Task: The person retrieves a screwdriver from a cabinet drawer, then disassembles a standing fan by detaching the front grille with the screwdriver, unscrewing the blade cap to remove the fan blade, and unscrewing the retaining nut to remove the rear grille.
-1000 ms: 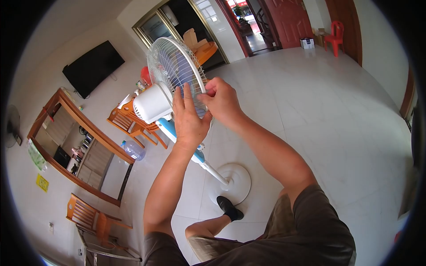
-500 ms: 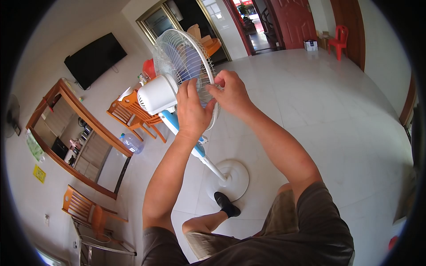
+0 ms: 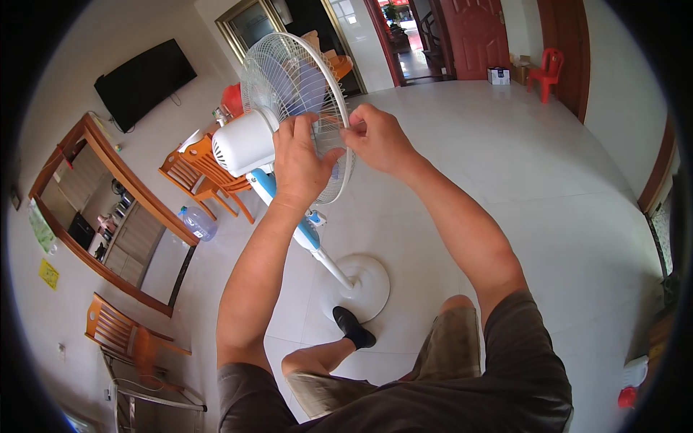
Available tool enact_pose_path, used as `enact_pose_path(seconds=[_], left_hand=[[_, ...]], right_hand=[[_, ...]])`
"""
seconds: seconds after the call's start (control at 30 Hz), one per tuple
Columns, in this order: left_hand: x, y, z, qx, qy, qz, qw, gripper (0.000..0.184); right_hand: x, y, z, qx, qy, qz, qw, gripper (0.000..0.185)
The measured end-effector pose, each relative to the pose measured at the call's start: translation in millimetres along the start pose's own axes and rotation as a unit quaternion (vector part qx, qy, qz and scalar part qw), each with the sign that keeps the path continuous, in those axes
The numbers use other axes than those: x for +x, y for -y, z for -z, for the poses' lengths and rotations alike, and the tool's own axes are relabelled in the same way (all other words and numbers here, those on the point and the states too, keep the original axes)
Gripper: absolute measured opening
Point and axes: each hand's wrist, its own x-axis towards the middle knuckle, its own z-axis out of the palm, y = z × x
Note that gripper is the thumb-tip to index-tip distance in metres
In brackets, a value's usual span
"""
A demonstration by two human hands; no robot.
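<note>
A white and blue pedestal fan (image 3: 245,141) stands tilted in my view, with its motor housing to the left and its wire guard (image 3: 289,76) to the right. My left hand (image 3: 299,159) is at the back of the guard, fingers curved toward the wires and thumb spread away from them. At the guard's right rim (image 3: 339,94), my right hand (image 3: 379,138) pinches with thumb and index finger. Whether something small is also in that pinch cannot be made out. Blue blades (image 3: 310,90) show through the wires. The round white base (image 3: 372,289) rests on the floor beside my shoe.
Wooden chairs (image 3: 198,169) and a large water bottle (image 3: 197,224) stand behind the fan on the left. Another wooden chair (image 3: 119,328) is at lower left. A red plastic chair (image 3: 546,72) and a white box (image 3: 498,76) stand by the far wall, near the red door (image 3: 473,36).
The view has shifted slightly, so the fan and room appear further left. My left thumb and fingers have moved a little at the guard; my right hand keeps its pinch at the rim.
</note>
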Motion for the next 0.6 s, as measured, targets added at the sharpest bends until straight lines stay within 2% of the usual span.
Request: enact_pose_path(seconds=[0.1,0.4,0.6], left_hand=[[1,0,0,-0.007,0.014,0.018,1.000,0.062],[6,-8,0,-0.005,0.015,0.024,1.000,0.062],[5,-8,1,-0.011,0.021,0.016,1.000,0.062]], right_hand=[[1,0,3,-0.015,0.017,-0.003,1.000,0.021],[4,-16,7,0.099,0.028,0.010,0.995,0.017],[1,-13,5,0.067,0.007,0.004,0.998,0.016]])
